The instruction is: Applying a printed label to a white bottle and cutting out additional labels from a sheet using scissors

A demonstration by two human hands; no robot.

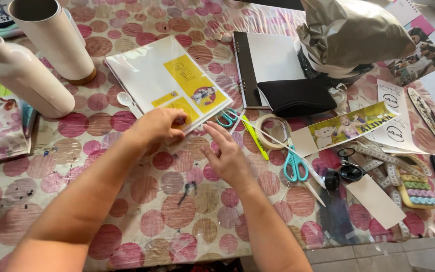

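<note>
Yellow stickers are seen printed on a glossy white sheet (164,80) that lies flat on the table, whose cloth (177,201) carries pink and brown circles. The near corner of the sheet is pinched by the left hand (157,126), its fingers curled down onto the small yellow sticker at that edge. The right hand (227,153) is held just beside it with the fingers spread and released; nothing is gripped by it, and the fingertips are kept close to the sheet's lower edge without clear contact.

Judged from how things lie, the work on the sheet appears to be at an early stage: the large yellow sticker and the smaller ones are all seen in place on the backing, none fully lifted. Whether the corner sticker is already partly peeled cannot be told, since it is covered by the fingers.

Teal-handled scissors (294,163) are left well to the right, untouched, beside a roll of clear tape (270,131). A white bottle (23,75) is stood beyond the left forearm.
</note>
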